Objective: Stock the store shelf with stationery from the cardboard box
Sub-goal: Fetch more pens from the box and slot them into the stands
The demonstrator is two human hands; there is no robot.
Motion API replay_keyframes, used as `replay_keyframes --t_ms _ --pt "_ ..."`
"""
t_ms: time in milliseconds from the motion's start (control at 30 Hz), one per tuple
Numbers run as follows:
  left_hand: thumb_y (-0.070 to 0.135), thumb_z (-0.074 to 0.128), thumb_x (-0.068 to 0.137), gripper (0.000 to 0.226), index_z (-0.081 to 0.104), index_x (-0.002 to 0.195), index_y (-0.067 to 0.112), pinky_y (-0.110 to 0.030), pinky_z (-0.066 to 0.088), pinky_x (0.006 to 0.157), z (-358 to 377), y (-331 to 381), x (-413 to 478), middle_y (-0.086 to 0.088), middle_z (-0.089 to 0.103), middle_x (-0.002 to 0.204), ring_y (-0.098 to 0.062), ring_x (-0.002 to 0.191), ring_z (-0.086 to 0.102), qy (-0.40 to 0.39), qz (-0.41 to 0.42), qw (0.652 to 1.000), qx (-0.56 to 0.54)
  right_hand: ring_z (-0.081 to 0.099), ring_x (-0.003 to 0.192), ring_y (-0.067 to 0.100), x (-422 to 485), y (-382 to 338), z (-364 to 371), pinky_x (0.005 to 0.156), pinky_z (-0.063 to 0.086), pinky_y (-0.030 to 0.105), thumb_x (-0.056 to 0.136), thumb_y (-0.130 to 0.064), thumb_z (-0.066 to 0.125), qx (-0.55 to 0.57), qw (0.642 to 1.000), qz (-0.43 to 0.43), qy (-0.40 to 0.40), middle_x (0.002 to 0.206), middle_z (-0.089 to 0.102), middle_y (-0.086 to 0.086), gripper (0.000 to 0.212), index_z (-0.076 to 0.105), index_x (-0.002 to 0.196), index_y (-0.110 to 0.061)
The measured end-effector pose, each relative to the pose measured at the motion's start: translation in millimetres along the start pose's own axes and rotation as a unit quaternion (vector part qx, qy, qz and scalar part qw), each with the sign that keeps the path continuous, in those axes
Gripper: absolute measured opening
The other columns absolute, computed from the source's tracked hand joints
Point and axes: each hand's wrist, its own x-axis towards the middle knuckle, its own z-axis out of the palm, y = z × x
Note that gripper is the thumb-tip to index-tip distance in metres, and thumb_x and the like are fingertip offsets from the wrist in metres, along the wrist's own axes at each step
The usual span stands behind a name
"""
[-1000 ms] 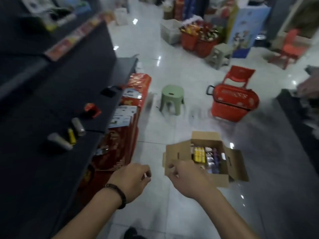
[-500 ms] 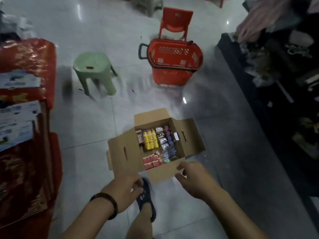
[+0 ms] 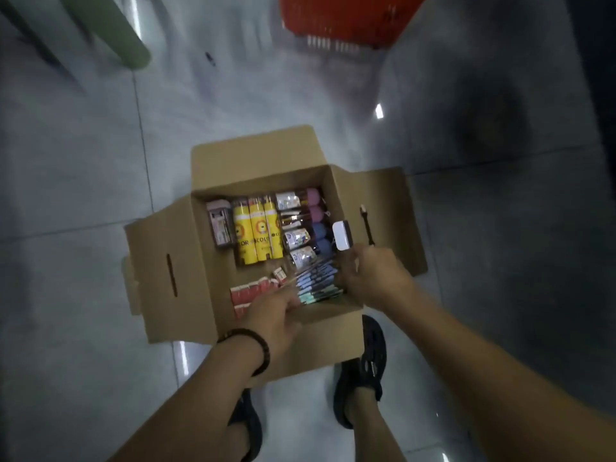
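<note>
Open brown cardboard box [image 3: 253, 155] sits on grey tiled floor [image 3: 83, 195], stationery inside. Left hand [image 3: 273, 311] fingers curl on slim blue-and-teal packets [image 3: 316, 281], probably gathering a bundle for the shelf. Right hand [image 3: 376, 281] flanks them, grip hidden, can't tell.

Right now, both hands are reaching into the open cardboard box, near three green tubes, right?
Not quite: the head view shows the three tubes are yellow, not green. The left hand and right hand are indeed reaching into the open cardboard box.

Brown cardboard box [image 3: 173, 271] — yellow tubes [image 3: 257, 232], red packs [image 3: 250, 291] — orange-red basket [image 3: 350, 18], green stool [image 3: 126, 38].
</note>
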Motion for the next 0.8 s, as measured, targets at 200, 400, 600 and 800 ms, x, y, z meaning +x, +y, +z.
replay_keyframes --t_ms 200,400,600,800 --pt "0.026 0.08 0.082 0.061 0.058 0.139 0.021 -0.041 0.046 0.113 77 -2 131 -0.008 0.054 0.142 -0.031 0.133 0.052 -0.004 0.012 0.996 0.092 0.067 0.091 0.029 93 53 31 0.078 0.059 0.042 0.1 -0.036 0.063 -0.003 0.998 -0.058 0.01 0.099 0.069 0.006 0.015 0.067 0.103 -0.022" --pt "0.027 0.081 0.08 0.084 0.039 0.151 0.012 -0.049 0.043 0.115 125 -3 175 -0.014 0.029 0.15 -0.036 0.141 0.031 0.007 -0.031 0.98 0.195 0.063 0.081 0.02 121 80 61 0.069 0.05 0.036 0.099 -0.024 0.069 0.08 0.989 -0.117 0.03 0.084 0.065 -0.004 0.014 0.058 0.091 -0.024" --pt "0.023 0.082 0.076 0.109 0.016 0.162 0.007 -0.048 0.029 0.125 140 -11 178 -0.015 0.034 0.158 -0.035 0.148 0.031 0.067 -0.038 0.981 0.177 0.06 0.077 0.011 126 84 63 0.065 0.051 0.03 0.099 -0.023 0.071 0.127 0.986 -0.106 0.019 0.086 0.064 -0.007 0.011 0.061 0.096 -0.024" --pt "0.015 0.069 0.088 0.076 0.033 0.153 0.003 -0.05 0.041 0.114 124 -20 188 -0.022 0.033 0.153 -0.044 0.138 0.037 0.102 -0.119 0.969 0.191 0.062 0.078 0.014 130 84 66 0.064 0.053 0.032 0.1 -0.022 0.069 0.122 0.987 -0.104 0.011 0.087 0.065 -0.004 0.011 0.06 0.095 -0.023"
